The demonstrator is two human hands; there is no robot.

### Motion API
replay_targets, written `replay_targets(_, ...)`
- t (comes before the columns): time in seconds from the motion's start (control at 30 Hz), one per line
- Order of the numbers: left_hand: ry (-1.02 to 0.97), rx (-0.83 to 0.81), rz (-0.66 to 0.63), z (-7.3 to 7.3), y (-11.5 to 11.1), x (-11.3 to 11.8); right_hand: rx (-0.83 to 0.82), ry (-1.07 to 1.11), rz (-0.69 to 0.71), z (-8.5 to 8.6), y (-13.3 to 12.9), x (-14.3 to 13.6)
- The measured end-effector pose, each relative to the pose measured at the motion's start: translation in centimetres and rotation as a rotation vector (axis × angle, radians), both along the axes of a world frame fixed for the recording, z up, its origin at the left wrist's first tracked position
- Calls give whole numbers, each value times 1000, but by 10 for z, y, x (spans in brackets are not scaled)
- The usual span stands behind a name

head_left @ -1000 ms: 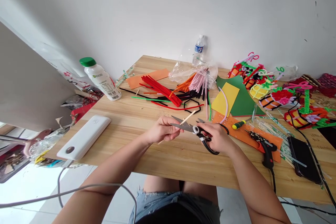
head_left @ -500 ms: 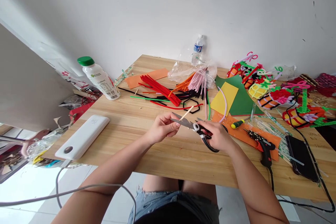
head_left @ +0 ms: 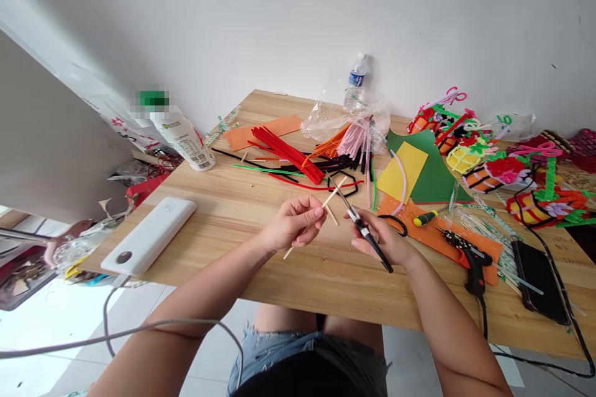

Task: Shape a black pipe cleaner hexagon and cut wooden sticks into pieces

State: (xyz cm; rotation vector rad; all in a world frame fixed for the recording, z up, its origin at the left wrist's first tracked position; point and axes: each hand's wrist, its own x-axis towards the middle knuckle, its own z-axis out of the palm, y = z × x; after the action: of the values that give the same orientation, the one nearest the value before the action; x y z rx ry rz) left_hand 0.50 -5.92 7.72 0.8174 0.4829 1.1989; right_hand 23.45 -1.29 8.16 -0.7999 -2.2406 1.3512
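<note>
Left hand: closed, fingertips pinching a thin wooden stick; hand (head_left: 297, 223) above the near part of the table (head_left: 223, 223).
Wooden stick (head_left: 330, 200): slanted, one end above the fingers, the other below the palm.
Short stick piece (head_left: 333, 216): just beside the left fingertips; whether they grip it I cannot tell.
Right hand (head_left: 382, 240): wrapped around black-handled scissors (head_left: 369, 237).
Scissor blades: seen nearly edge-on, crossing the stick's upper part in view; contact cannot be told.
Beyond the hands: red fuzzy stems (head_left: 288, 154) in a bundle, near a black hexagon (head_left: 342, 183).
Right side: glue gun (head_left: 474, 267) partly over an orange sheet (head_left: 403, 231), a phone (head_left: 542, 282) near it.
Left side: white power bank (head_left: 151, 232), lying flat.
</note>
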Motion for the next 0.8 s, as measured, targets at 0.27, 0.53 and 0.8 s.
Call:
replay_targets(0.27,-33,-16,-72,-4,1,-1,-85,-20,50,-1,-4,-1)
replay_targets(0.53,0,-37,-81,-4,0,0,-185,30,116,-1,-9,-4)
replay_targets(0.8,199,-19,69,-8,2,5,-264,40,76,-6,-13,-10)
